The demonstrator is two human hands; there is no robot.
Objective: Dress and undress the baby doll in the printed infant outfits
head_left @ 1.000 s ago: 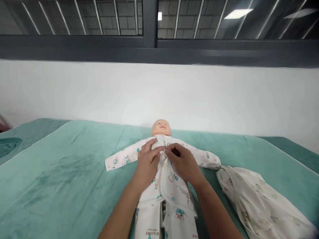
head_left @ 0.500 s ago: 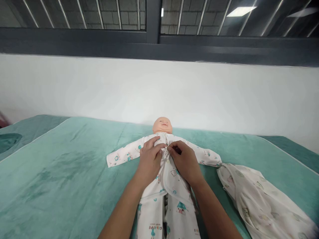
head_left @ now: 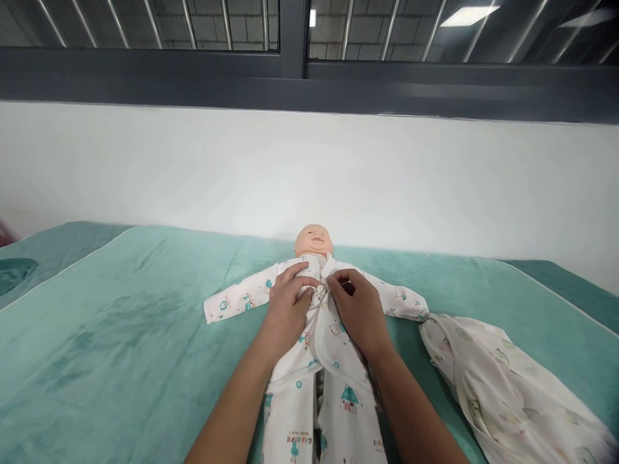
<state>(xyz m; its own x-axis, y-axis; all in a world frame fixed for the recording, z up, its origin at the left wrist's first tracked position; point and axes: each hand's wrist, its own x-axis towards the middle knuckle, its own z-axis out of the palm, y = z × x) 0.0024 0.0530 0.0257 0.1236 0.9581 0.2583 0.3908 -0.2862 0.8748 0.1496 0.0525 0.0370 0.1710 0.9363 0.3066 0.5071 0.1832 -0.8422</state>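
A baby doll (head_left: 314, 241) lies face up, dressed in a white printed baby jacket (head_left: 333, 328) with its sleeves spread sideways. My left hand (head_left: 288, 306) rests on the chest, thumb and index finger gripping the front edge beside a small button (head_left: 320, 289). Opposite it, my right hand (head_left: 356, 309) pinches the other front edge between thumb and fingers. Between the hands the upper front is parted, while lower down the two edges meet. White printed pants (head_left: 290, 419) cover the legs, partly hidden by my forearms.
Under the doll is a green plush cover (head_left: 120, 348) with pale seams. A white patterned cloth garment (head_left: 517, 393) lies at the right, touching the sleeve end. Behind stand a white wall (head_left: 193, 167) and a dark window frame (head_left: 387, 93).
My right fingers have drawn slightly right, away from the left ones, and the button between them now shows. The jacket's upper edge is lifted a little near the neck. The view shifted slightly.
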